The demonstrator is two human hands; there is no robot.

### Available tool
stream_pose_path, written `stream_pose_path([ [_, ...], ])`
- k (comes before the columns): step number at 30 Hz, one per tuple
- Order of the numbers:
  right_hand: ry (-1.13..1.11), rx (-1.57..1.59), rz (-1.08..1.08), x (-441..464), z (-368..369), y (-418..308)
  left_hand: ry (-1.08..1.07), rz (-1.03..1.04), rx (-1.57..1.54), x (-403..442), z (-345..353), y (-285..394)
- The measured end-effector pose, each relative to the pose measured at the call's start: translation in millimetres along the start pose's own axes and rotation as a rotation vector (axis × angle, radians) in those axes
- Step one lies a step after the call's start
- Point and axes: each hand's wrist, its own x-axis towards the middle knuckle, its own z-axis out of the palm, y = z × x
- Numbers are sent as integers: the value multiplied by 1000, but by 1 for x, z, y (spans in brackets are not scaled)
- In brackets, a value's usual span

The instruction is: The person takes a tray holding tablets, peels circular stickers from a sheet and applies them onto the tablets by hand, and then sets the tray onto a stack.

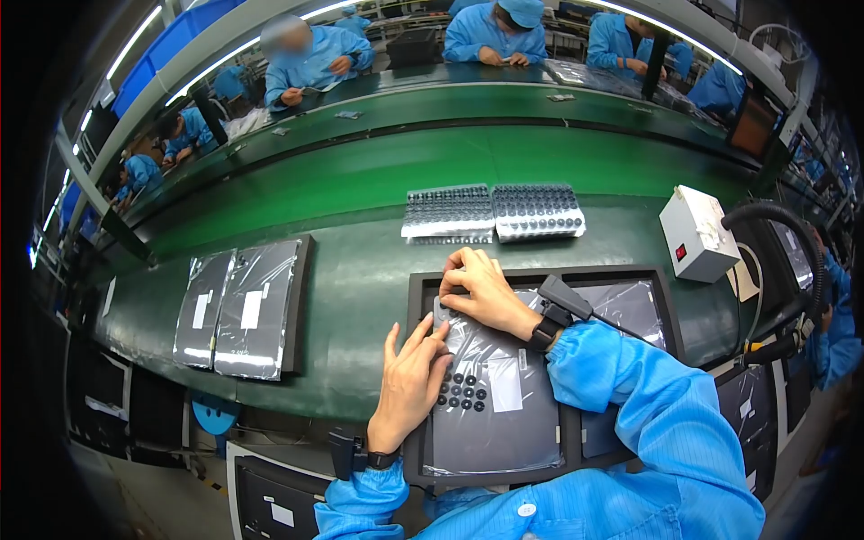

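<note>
Lengthwise beside the tray rim (419, 297), the grey strip (439, 312) separates right hand (483, 292), narrowed, grip unclear, from left hand (405, 391), fingers spread.

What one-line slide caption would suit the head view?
Left hand and right hand close together at the edge of a film-covered dark panel, just beyond rows of small black discs.
</note>
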Motion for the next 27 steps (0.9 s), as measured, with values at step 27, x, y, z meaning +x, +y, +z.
stream_pose_path([
  [27, -168, -521, -483, -2, -33, -15, 15, -12, -31, -1, 1, -3],
])
